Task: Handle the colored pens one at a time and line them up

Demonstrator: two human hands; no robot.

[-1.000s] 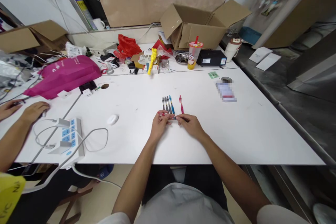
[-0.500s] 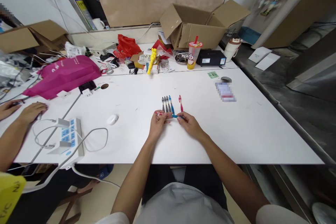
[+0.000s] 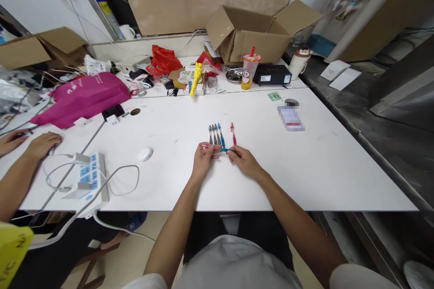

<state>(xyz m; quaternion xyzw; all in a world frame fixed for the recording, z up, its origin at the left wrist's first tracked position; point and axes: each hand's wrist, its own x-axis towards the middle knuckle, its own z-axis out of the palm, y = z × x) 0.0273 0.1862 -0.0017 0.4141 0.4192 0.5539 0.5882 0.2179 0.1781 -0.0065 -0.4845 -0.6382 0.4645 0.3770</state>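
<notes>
Three dark pens (image 3: 214, 134) and a blue pen (image 3: 221, 134) lie side by side on the white table (image 3: 322, 167), ctr of frame, just above your hands. A red pen (image 3: 233, 134) lies by itself to the right of that row, apart from it.

Your left hand (image 3: 202, 159) is closed in a pinch, thumb & fingers grasping a slim red-ended pen piece (image 3: 205, 146). Your right hand (image 3: 244, 159) pinches a blue pen part (image 3: 225, 149) w/ thumb & fingertips. Both held pcs reach into the small gap btwn your hands, below the row; too small to tell if they're joined.

Left of ctr you've got a white oval case (image 3: 145, 154), & at lower left a power strip (image 3: 96, 178) w/ cables. Far left, another person's hand (image 3: 44, 144) rests on the table, gripping smth you can't make out.

Upper right of ctr: green packet (image 3: 274, 96), roll of tape (image 3: 291, 102) & a pixelated flat item (image 3: 291, 118). Along the back, top ctr, a drink cup (image 3: 247, 76) is next to a black box (image 3: 273, 75), w/ an open cardboard box (image 3: 256, 45) behind.
</notes>
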